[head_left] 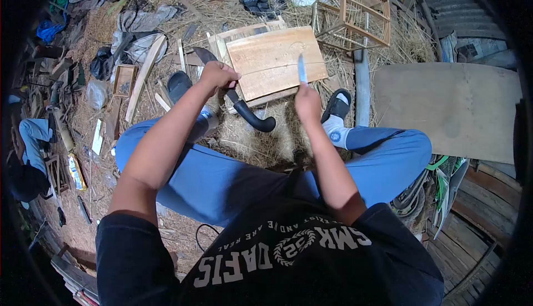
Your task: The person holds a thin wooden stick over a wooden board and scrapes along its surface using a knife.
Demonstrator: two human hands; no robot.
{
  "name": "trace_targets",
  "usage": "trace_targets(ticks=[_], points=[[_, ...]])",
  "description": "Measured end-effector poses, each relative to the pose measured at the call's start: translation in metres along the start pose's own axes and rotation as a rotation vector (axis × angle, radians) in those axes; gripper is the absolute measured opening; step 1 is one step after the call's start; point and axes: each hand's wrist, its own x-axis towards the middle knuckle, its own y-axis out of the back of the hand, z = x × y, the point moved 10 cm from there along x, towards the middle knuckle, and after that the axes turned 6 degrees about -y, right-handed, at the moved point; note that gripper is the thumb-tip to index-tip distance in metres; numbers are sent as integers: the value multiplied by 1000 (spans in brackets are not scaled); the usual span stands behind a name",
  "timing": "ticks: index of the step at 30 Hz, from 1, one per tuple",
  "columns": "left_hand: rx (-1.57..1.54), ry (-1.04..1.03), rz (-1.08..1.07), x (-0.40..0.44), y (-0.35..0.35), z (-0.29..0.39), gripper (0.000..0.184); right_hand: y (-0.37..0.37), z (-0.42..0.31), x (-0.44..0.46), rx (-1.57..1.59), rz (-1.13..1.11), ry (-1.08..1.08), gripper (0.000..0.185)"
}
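Note:
My left hand is closed around the middle of a machete by the left edge of a pale wooden board. The machete's dark blade sticks out beyond the fist, and its curved black handle points back toward me. In my right hand is a knife, gripped by its handle, with the bright blade pointing away from me over the board. A thin curved line crosses the board's face. Whether the knife touches the wood I cannot tell.
A wooden frame cage stands behind the board on the right. My sandalled feet flank the board. A large flat panel lies to the right. Wood strips and a small wooden tray lie left. Another person's leg shows far left.

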Motion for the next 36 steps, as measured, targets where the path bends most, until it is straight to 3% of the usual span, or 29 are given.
trace_targets(ticks=[3,9,11,15,16,17,19,23,27,29,31,35,36], points=[[112,-44,3,3,3,8,18,-23,-25,-23,22,-27,21,50],[154,-87,-9,5,3,3,22,-9,10,8,49,-55,-67,51],[146,-90,40,2,6,11,22,-31,-20,-19,42,-48,63,50],[165,-91,41,8,8,8,21,-15,-46,-31,-96,-169,9,50],[158,-87,39,6,7,9,21,-13,-35,-17,-72,-101,53,51],[149,-81,39,3,7,10,21,-17,-6,0,19,-101,-89,51],[131,-67,26,4,7,4,21,-8,-17,-11,-9,3,-40,52],[181,-81,35,5,7,8,20,-42,-46,-41,62,-85,97,49],[142,-94,-3,2,6,10,20,-15,-29,-18,-15,-87,-50,53],[226,-100,-20,11,5,2,22,-12,-36,-26,-2,-29,-1,53],[199,-94,-9,5,3,7,21,-37,-54,-48,-68,-159,63,53],[173,-78,-15,-2,3,13,21,-48,-45,-37,-91,-180,86,51],[175,-75,-13,-1,4,11,21,-23,-43,-32,-52,-148,10,52]])
